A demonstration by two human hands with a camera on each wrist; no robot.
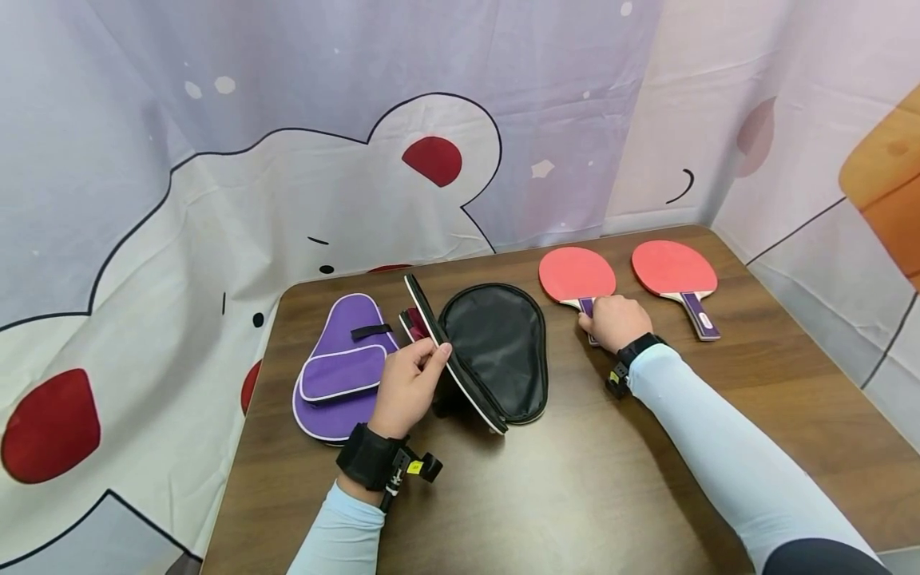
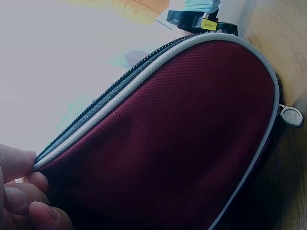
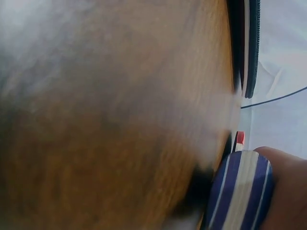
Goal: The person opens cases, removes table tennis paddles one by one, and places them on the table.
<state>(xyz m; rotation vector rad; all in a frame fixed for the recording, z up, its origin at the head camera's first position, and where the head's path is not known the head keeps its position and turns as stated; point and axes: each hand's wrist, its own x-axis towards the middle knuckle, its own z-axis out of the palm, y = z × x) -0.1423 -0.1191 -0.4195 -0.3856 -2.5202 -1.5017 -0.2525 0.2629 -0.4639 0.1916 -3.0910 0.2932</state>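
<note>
My left hand (image 1: 406, 388) pinches the white-piped edge of the raised lid of a paddle case (image 1: 496, 347) between thumb and fingers. The case lies unzipped, its black lining showing. Dark red fabric covers the lid's outer face (image 2: 182, 115) in the left wrist view, where a metal zip pull (image 2: 291, 116) hangs at the rim. To the right, my right hand (image 1: 620, 322) grips the handle of a red table tennis paddle (image 1: 577, 273). Its purple-and-white striped handle end (image 3: 240, 191) shows in the right wrist view, with my thumb alongside.
A purple paddle case (image 1: 343, 414) with a front pocket and black strap lies left of the opened case. A second red paddle (image 1: 673, 267) lies at the right, handle toward me. Printed curtains (image 1: 345, 200) hang behind the wooden table (image 1: 568, 495).
</note>
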